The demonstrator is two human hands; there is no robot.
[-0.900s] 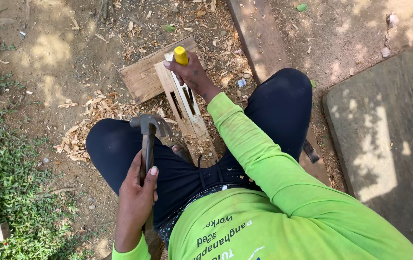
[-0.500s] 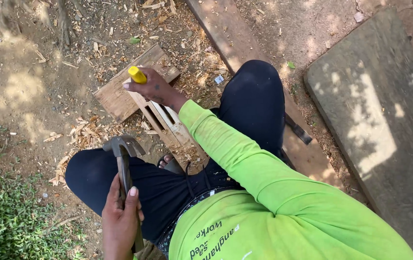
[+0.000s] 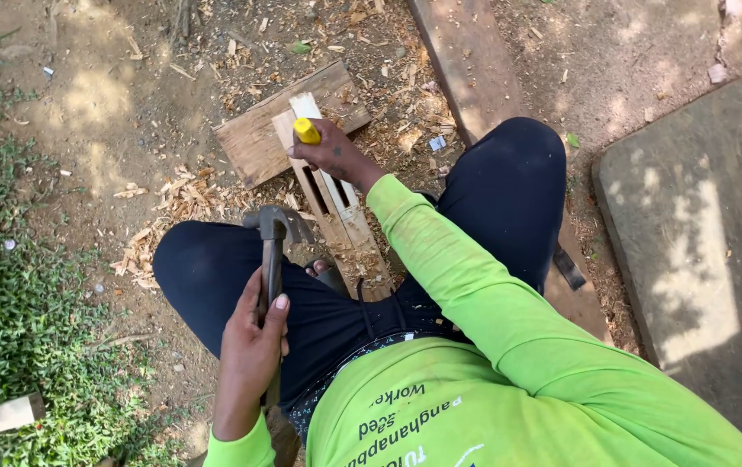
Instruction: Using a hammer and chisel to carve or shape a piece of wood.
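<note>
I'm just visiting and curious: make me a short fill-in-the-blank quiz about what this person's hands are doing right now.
1. The left hand grips a ____ by its handle.
2. The right hand holds a tool with a ____ handle.
3. That tool stands on a slotted piece of ____.
4. The ground around it is strewn with wood ____.

Missing words: hammer; yellow; wood; chips

The person sits with knees spread wide. The left hand (image 3: 251, 355) hangs close to the body, its fingers (image 3: 277, 304) wrapped tight in a fist, thumb up. The right arm in a lime-green sleeve stretches forward, and the right hand (image 3: 334, 156) is clenched, knuckles up.
</note>
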